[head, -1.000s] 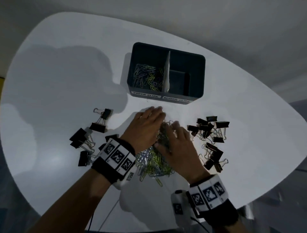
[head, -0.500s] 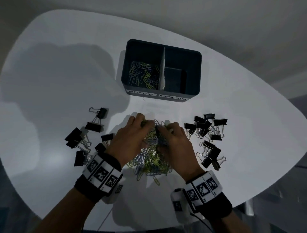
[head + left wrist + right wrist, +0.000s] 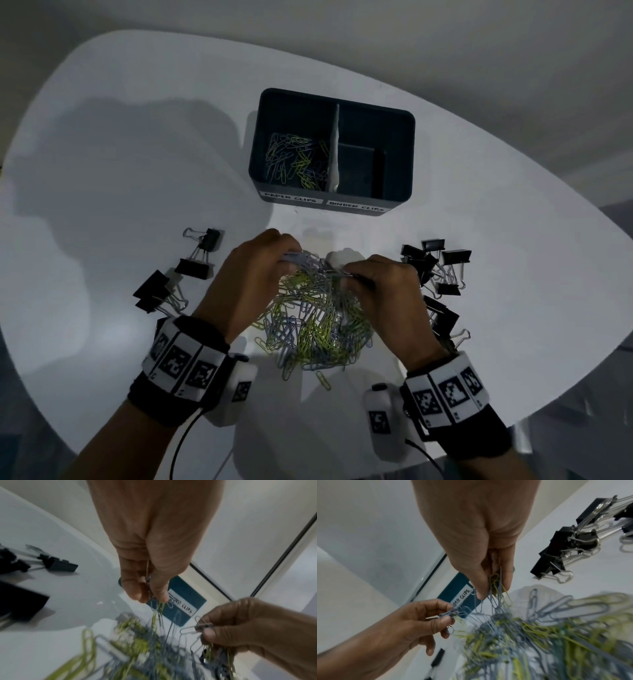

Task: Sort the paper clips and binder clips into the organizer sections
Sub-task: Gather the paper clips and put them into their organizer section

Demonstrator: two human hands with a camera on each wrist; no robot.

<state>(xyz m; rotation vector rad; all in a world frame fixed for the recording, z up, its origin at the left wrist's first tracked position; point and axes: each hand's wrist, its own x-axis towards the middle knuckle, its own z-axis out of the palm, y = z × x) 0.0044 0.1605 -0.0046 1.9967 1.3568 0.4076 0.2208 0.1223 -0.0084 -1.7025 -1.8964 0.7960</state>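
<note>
A pile of yellow-green and blue-grey paper clips (image 3: 315, 325) lies on the white table between my wrists. My left hand (image 3: 274, 253) pinches a bunch of paper clips (image 3: 154, 601) at the pile's far edge. My right hand (image 3: 356, 274) pinches another bunch (image 3: 496, 588) beside it; clips dangle from both. The dark organizer (image 3: 400, 157) stands beyond, its left section labelled paper clips holding several clips (image 3: 294, 161), its right section labelled binder clips bare. Black binder clips lie in a left group (image 3: 171, 281) and a right group (image 3: 435, 270).
The white oval table (image 3: 120, 154) curves away to its rim on every side. A white divider (image 3: 334, 154) splits the organizer. A loose paper clip (image 3: 323, 380) lies near the pile's front. Wrist cameras with cables hang under both arms.
Both hands went from lying over the pile to pinching bunches of clips and lifting them slightly off its far edge. The head view has tilted a little.
</note>
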